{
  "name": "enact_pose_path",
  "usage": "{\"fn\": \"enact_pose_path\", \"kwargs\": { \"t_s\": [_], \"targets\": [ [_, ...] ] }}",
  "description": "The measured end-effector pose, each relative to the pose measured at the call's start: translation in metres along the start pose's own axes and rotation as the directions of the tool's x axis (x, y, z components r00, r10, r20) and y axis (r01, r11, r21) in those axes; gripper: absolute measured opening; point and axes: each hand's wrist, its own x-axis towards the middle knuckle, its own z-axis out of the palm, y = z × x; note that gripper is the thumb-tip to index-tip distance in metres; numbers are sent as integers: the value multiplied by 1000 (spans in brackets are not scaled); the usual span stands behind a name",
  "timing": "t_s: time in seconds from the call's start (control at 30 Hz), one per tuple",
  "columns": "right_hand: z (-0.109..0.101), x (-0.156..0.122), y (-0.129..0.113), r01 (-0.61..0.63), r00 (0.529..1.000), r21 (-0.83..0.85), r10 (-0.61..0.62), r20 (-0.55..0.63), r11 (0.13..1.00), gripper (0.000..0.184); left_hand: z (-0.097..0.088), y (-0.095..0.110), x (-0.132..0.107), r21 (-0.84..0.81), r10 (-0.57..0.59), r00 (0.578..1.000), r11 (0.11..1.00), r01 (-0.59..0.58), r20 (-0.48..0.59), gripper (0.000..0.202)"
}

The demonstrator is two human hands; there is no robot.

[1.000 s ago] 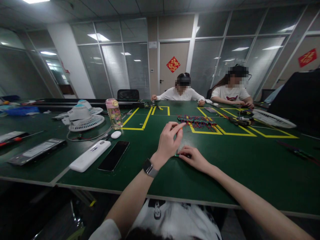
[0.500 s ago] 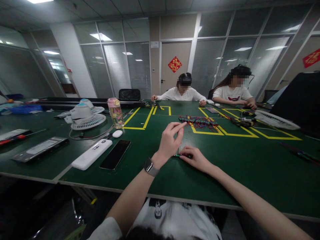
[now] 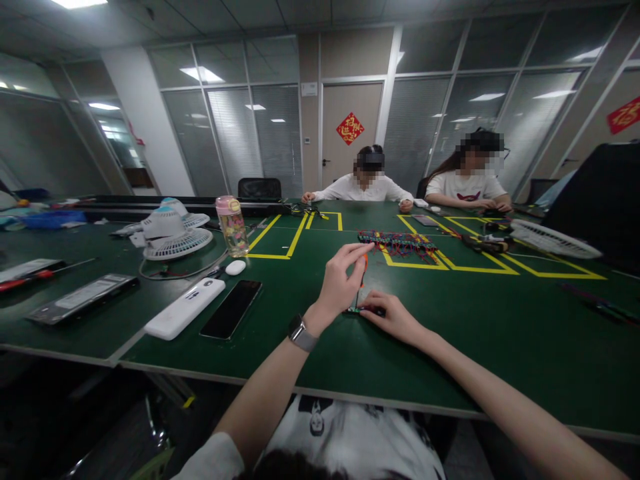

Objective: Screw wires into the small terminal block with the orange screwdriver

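Observation:
My left hand, with a watch on its wrist, has its fingers and thumb closed around an orange-handled screwdriver. The screwdriver stands nearly upright, its thin dark shaft reaching down to a small green circuit board on the table. Part of the handle is hidden by the fingers. My right hand rests low on the table and pinches the board's right end, where something dark shows under the fingers. Just beyond both hands lies a row of small boards with red and blue wires.
On the left are a black phone, a white power bank, a white case, a water bottle and fans. Yellow tape marks the green table. Two people sit opposite. More wires lie at right.
The orange screwdriver handle now shows between my left fingers and thumb, where it was hidden before. My left fingers have shifted slightly; my right hand stays on the board.

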Motion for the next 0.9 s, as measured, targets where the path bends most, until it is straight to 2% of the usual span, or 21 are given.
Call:
{"fn": "enact_pose_path", "kwargs": {
  "t_s": [0.1, 0.27, 0.47, 0.63, 0.7, 0.9],
  "targets": [
    [0, 0, 0, -1, 1000, 1, 1, 1, 1000, 19, 1, -3, 0, -68, -48, 999, 997, 47, -9, 28],
    [0, 0, 1, -3, 1000, -7, 2, -5, 1000, 18, -1, -5, 0, 49, -81, 993, 995, 85, -84, 20],
    [0, 0, 1, 3, 1000, -6, -3, 0, 1000, 18, 0, -9, 2, -125, -119, 992, 984, 124, 42, 34],
    [0, 1, 0, 4, 1000, -7, -4, 2, 1000, 17, -1, -8, 2, 51, -107, 993, 993, 109, -55, 22],
    [-1, 1, 0, 4, 1000, -7, -4, 0, 1000, 17, -2, -6, 2, 69, -108, 992, 991, 113, -70, 21],
    [-3, 0, -2, 1, 1000, 0, -1, 21, 1000, 20, -1, -12, 3, -165, -182, 983, 969, 181, 10, 33]
  ]
}}
